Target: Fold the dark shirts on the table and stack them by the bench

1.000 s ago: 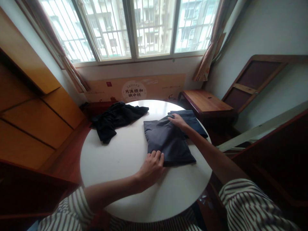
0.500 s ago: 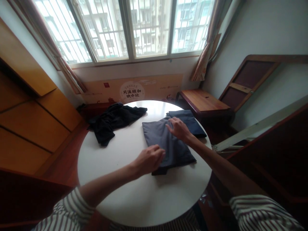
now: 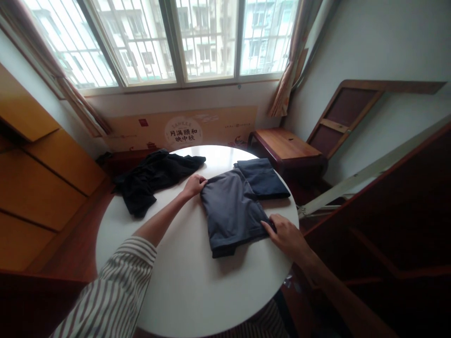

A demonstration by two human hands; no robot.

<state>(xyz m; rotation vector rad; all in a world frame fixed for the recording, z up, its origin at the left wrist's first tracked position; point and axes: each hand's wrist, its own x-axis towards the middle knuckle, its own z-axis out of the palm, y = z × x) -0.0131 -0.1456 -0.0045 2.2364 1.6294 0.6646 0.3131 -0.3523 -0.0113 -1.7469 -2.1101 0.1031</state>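
Observation:
A grey folded garment (image 3: 230, 206) lies flat on the white round table (image 3: 169, 281), with a darker layer showing under its near edge. My left hand (image 3: 195, 185) pinches its far left corner. At the near right corner, my right hand (image 3: 283, 232) has thumb and fingers closed on the cloth. Touching the garment's far right side is a dark navy folded cloth (image 3: 264, 178). A crumpled black garment (image 3: 151, 178) spreads over the table's far left part, beyond my left forearm.
A low wooden stool or side table (image 3: 287, 143) stands past the table at the right. Orange-brown cabinets (image 3: 56, 173) are on the left. A beige printed panel (image 3: 218, 124) lies below the barred window (image 3: 200, 37). A dark wooden slanted surface (image 3: 387, 225) rises on the right.
My left hand has moved from the garment's near left side to its far left corner. My right hand has come from its far edge to the near right corner. The view has shifted slightly right.

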